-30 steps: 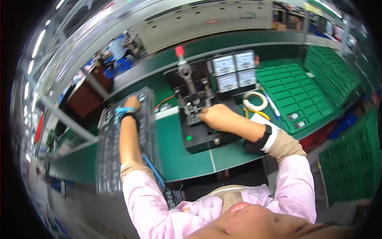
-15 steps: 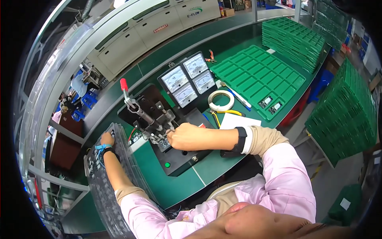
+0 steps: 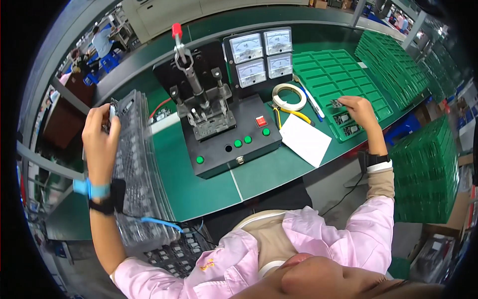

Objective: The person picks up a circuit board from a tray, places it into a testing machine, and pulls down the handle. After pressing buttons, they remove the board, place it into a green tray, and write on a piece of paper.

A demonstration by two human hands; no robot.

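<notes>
Left hand (image 3: pixel 102 137): pinched on a small board (image 3: pixel 113 110), up over the clear plastic trays (image 3: pixel 155 174). Right hand (image 3: pixel 359 110): fingertips closed on another board (image 3: pixel 336 103), over the green tray (image 3: pixel 318 65); can't tell if it touches. Hands well apart.

Change: right hand has left the test fixture (image 3: pixel 214 128) for the green tray; left has come up with a board. Reads as fixture side free, one board at hand-off, another in hand. Can't tell if the nest holds anything.

Counts: held boards 2, one per hand; seated boards (image 3: pixel 351 130) in green tray 2. Fixture: 1 red-handled clamp (image 3: pixel 177 31), 4 green buttons (image 3: pixel 248 140), 1 red switch (image 3: pixel 261 121). Beyond: 4 meters (image 3: pixel 251 73), 1 tape roll (image 3: pixel 290 105), 1 yellow-handled pliers (image 3: pixel 298 115), 1 white sheet (image 3: pixel 306 139), 2 green tray stacks (image 3: pixel 423 169). Clear trays: count unclear.
</notes>
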